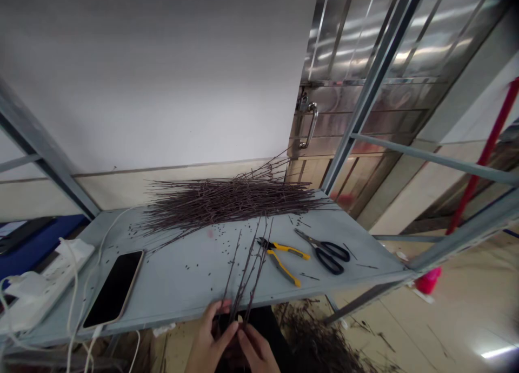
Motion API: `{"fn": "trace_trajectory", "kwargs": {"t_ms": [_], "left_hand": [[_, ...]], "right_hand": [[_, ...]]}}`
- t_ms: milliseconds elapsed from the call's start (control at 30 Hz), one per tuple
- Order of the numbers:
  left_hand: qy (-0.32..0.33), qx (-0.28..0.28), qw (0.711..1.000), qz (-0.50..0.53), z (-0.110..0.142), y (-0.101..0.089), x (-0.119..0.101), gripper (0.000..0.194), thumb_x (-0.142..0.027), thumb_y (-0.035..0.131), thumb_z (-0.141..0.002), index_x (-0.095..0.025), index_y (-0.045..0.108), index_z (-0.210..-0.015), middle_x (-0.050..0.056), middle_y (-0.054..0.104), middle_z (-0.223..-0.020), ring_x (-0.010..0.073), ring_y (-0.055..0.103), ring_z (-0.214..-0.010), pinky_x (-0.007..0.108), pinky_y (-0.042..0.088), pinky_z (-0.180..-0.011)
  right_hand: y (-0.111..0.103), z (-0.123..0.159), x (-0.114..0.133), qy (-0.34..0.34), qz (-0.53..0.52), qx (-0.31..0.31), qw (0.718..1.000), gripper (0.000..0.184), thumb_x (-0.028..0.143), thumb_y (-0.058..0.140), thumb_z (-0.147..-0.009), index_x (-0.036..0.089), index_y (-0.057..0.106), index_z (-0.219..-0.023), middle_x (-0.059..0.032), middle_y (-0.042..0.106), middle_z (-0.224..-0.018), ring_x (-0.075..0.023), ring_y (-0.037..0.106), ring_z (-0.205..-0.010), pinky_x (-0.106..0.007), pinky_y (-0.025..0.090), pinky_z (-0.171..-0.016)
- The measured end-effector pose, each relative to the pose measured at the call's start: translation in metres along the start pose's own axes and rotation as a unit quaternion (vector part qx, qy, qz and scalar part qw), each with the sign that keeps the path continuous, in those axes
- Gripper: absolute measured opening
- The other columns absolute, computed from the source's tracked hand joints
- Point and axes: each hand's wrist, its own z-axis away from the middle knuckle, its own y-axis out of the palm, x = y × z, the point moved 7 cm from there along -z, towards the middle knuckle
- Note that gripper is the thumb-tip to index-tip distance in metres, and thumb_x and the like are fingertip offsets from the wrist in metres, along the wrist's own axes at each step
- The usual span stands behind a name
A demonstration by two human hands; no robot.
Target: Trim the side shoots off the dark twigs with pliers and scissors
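Observation:
Several thin dark twigs (243,273) stand up from my two hands, at the front edge of the grey shelf. My left hand (211,338) is closed round the lower part of the twigs, its thumb pressed inward. Close beside it, my right hand (255,348) pinches the twigs with thumb and fingertips. Their lower ends are hidden by my hands. Just right of the twigs, yellow-handled cutting pliers (284,257) lie with their handles spread. Farther right rest black-handled scissors (326,251).
A large heap of dark twigs (231,197) lies along the back of the shelf (170,286). At left are a phone (115,289) and a white power strip (44,292) with cables. Grey metal posts (365,102) frame the shelf. More twigs (320,340) cover the floor below.

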Motion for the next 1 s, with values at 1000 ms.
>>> {"fn": "trace_trajectory", "kwargs": {"t_ms": [1000], "left_hand": [[0.016,-0.084,0.996,0.013,-0.014,-0.016,0.013,0.057,-0.066,0.063,-0.064,-0.018,0.069,-0.092,0.005,0.07,-0.07,0.021,0.064,-0.062,0.031,0.052,-0.06]], "right_hand": [[-0.237,-0.036,0.203,-0.313,0.622,-0.319,0.643,0.035,0.04,0.04,-0.083,0.015,0.061,-0.096,-0.0193,0.066,-0.094,-0.0329,0.06,-0.091,-0.049,0.046,-0.084]]}}
